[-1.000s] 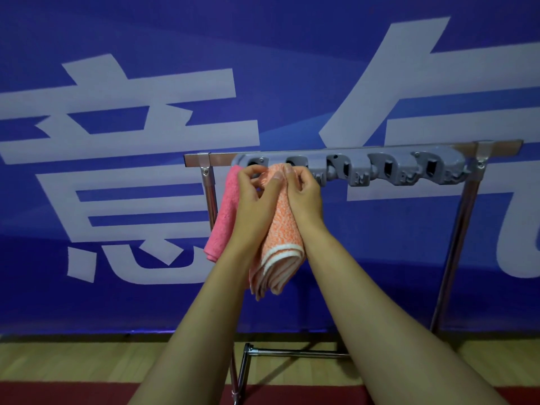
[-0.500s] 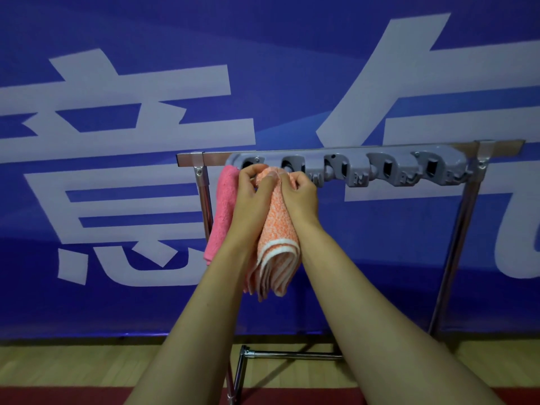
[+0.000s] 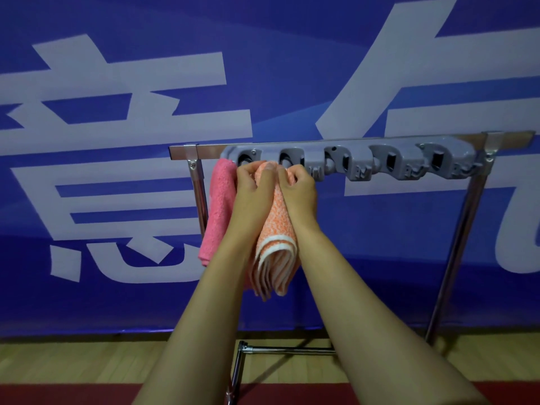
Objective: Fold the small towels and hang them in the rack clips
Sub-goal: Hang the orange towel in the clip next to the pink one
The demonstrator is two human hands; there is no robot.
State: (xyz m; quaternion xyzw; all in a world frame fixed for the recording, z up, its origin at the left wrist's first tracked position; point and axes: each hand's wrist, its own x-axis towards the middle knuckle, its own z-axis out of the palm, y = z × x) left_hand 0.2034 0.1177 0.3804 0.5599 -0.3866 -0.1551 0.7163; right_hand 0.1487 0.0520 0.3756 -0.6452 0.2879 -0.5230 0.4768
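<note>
A grey clip rack (image 3: 359,165) with several clips is fixed along a metal bar. A pink towel (image 3: 219,209) hangs from the leftmost clip. A folded orange towel with a white stripe (image 3: 274,244) hangs down from just below the second clip. My left hand (image 3: 254,188) and my right hand (image 3: 298,191) both grip its top end, pressed up against the second clip. My fingers hide the towel's top edge and the clip's mouth.
The rack stands on a chrome frame with legs (image 3: 464,229) and a low crossbar (image 3: 289,350). Behind it hangs a blue banner with large white characters (image 3: 117,127). Wooden floor (image 3: 73,363) and a red mat edge lie below. The three clips to the right hold nothing.
Both hands have stayed on the orange towel's top at the second clip, shifting slightly lower on it; the view has moved a little to the right.
</note>
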